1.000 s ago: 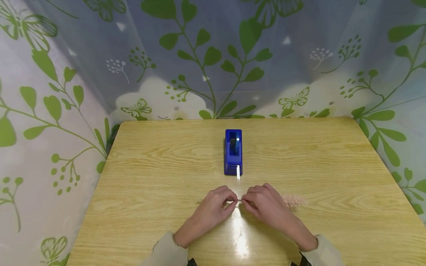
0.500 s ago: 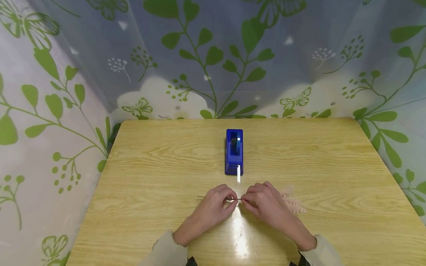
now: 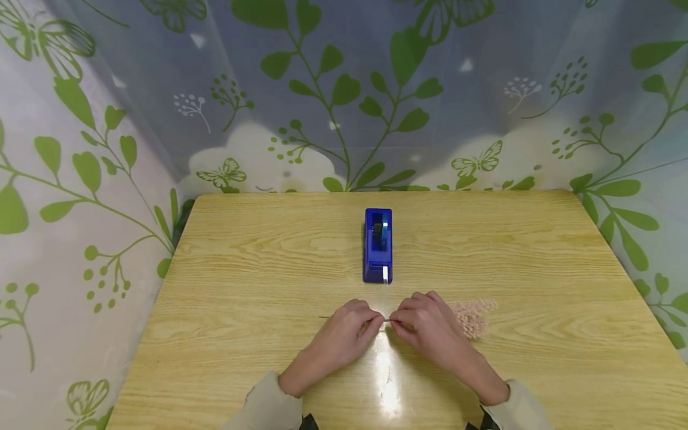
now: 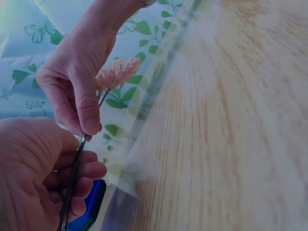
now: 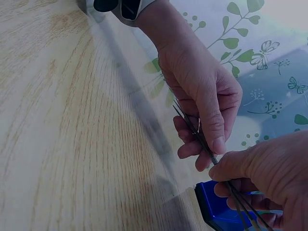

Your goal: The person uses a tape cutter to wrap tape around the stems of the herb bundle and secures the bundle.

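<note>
Both hands hold a small bunch of pink fluffy flowers (image 3: 473,321) by its thin dark stems (image 4: 74,177), low over the table's front half. My left hand (image 3: 344,331) pinches the stems between thumb and fingertips, and their free ends stick out to its left. Close beside it, my right hand (image 3: 434,329) grips them nearer the blooms, which show past its far side. Between the fingertips, a small glossy clear bit (image 4: 81,143) shows at the stems; it looks like tape. In the right wrist view several stems (image 5: 194,129) run together through both hands.
Beyond the hands stands a blue tape dispenser (image 3: 378,257), a short strip of clear tape (image 3: 385,275) at its near end. The wood-grain table (image 3: 242,257) is bordered by leaf-patterned cloth (image 3: 344,107) at the back and sides.
The pink blooms have turned about the stems' length and look fuller now. The left thumb and forefinger have closed together, where a gap showed before. Both hands stay in nearly the same place.
</note>
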`<state>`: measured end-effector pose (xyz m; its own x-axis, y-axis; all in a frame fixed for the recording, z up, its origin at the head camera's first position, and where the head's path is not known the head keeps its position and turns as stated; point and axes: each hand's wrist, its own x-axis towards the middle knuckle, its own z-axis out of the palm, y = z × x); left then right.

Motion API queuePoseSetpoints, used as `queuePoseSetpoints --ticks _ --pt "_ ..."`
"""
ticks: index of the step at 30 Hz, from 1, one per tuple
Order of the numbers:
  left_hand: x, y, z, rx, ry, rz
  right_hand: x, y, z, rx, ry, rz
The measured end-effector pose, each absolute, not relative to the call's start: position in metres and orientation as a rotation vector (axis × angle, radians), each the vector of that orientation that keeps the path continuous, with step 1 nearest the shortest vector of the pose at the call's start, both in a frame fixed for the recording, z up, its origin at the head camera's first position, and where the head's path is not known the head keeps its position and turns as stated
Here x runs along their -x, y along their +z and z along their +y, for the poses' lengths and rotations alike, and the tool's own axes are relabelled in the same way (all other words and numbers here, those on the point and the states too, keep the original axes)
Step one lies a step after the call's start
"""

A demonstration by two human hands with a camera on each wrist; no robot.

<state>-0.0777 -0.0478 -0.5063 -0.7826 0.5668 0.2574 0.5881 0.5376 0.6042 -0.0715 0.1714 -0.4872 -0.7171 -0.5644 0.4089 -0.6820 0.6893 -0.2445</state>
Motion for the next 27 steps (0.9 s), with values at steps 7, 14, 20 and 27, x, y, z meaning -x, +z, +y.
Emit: queuePoseSetpoints --ticks 7,14,20,27 --pt "0.076 -0.509 -0.048 0.980 -1.049 -2.764 0.073 -0.488 0.169 -0.970 0.553 -2.578" --pt "0.073 -0.513 -0.044 0.882 -1.131 -2.706 0.071 -0.491 0.167 -0.946 0.525 -2.545" --pt "0.073 -0.516 -0.043 0.826 -1.232 -2.680 0.071 -0.491 0.164 -0.936 0.518 -2.572" --pt "0.074 -0.518 -0.043 0.829 -1.253 -2.654 0.070 -0.489 0.163 -0.915 0.464 -2.726"
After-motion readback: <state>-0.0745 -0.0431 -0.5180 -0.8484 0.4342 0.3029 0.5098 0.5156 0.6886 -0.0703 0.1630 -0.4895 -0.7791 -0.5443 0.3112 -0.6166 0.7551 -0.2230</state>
